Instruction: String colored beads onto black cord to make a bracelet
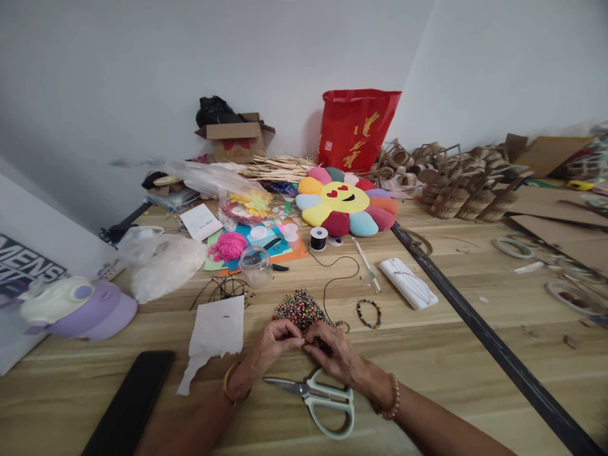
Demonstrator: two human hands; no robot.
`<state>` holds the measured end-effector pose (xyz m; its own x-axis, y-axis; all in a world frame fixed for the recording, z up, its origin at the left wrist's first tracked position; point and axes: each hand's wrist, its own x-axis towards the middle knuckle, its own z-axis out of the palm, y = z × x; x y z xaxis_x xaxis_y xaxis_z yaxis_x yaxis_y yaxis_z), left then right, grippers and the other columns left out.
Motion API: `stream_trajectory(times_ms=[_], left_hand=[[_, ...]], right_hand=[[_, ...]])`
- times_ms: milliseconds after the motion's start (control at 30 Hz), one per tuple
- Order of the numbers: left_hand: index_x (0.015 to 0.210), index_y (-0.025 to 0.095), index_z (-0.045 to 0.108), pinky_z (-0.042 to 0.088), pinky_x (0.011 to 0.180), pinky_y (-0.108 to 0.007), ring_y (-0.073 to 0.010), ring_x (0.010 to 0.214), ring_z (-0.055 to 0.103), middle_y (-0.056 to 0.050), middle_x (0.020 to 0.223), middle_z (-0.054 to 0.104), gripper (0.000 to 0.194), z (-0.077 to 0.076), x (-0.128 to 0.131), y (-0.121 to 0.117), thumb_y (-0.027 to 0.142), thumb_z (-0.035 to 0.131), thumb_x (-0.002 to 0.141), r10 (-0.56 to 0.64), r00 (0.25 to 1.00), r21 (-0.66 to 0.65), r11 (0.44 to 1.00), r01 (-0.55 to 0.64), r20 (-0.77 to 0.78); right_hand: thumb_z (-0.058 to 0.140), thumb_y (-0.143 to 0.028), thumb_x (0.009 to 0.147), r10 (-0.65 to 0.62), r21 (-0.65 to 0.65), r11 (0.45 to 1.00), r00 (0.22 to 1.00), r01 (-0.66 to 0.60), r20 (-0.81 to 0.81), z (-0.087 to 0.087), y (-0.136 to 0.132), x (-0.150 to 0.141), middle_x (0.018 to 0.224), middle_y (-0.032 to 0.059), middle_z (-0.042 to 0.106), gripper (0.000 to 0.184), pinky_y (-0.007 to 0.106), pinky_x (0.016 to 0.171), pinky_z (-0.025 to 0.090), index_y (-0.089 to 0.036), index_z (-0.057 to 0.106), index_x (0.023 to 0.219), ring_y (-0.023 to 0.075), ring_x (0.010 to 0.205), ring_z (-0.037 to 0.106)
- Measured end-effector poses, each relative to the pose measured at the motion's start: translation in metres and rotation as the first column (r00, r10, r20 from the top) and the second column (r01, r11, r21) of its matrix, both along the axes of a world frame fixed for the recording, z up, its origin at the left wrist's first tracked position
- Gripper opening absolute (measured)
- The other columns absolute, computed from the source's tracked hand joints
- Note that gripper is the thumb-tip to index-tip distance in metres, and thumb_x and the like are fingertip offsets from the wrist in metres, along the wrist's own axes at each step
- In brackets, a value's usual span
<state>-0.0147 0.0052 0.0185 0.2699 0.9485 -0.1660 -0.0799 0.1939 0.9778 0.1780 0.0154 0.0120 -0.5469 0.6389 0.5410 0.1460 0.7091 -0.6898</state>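
Note:
My left hand [278, 342] is closed in a pinch, with a tiny yellow bead [303, 341] at its fingertips. Touching it from the other side, my right hand [335, 351] pinches what looks like the end of a black cord [325, 297], mostly hidden by the fingers. A few strung beads [340, 324] show on the cord beside the right knuckles. Just beyond both hands lies a pile of multicoloured beads [299, 306]. Scissors with pale green handles [327, 399] rest under my right wrist. A finished-looking beaded bracelet [369, 314] lies to the right.
The cord's black spool [318, 239] stands farther back, near a flower cushion [346, 201]. Left are torn white paper [213, 335], a black phone [130, 402] and a clear jar [256, 266]. A white power strip [408, 283] and a dark strip [475, 332] lie right.

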Motion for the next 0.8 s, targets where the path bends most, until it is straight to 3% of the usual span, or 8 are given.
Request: stream_trajectory(times_ms=[367, 567, 800], left_hand=[[0.064, 0.013, 0.065, 0.040, 0.064, -0.025, -0.0141, 0.065, 0.052, -0.001, 0.064, 0.061, 0.038, -0.006, -0.002, 0.001, 0.049, 0.078, 0.064, -0.072, 0.996, 0.073, 0.994, 0.076, -0.047], [0.066, 0.013, 0.063, 0.039, 0.062, -0.024, -0.0134, 0.063, 0.050, 0.000, 0.063, 0.058, 0.039, 0.000, -0.001, -0.001, 0.049, 0.077, 0.066, -0.064, 0.997, 0.050, 0.997, 0.065, -0.034], [0.068, 0.013, 0.063, 0.040, 0.063, -0.025, -0.0141, 0.065, 0.051, -0.001, 0.066, 0.059, 0.035, 0.002, 0.000, -0.003, 0.046, 0.075, 0.068, -0.043, 0.998, 0.077, 0.996, 0.045, -0.035]], right_hand=[[0.050, -0.019, 0.093, 0.058, -0.039, 0.998, 0.998, -0.058, 0.015, 0.008, -0.001, 0.000, 0.082, 0.0046, 0.058, 0.006, 0.024, 0.061, 0.044, -0.019, 0.055, 0.091, 0.0141, 0.071, 0.055], [0.052, -0.016, 0.085, -0.045, 0.053, 0.998, 0.999, 0.043, 0.030, 0.016, -0.005, -0.001, 0.081, 0.0052, 0.058, 0.006, 0.026, 0.061, 0.042, -0.020, 0.049, 0.086, 0.0164, 0.074, 0.054], [0.058, -0.022, 0.082, -0.031, 0.046, 0.998, 0.999, 0.032, -0.042, 0.012, -0.004, 0.002, 0.086, 0.0065, 0.059, 0.011, 0.030, 0.068, 0.046, -0.021, 0.047, 0.086, 0.0184, 0.080, 0.056]])
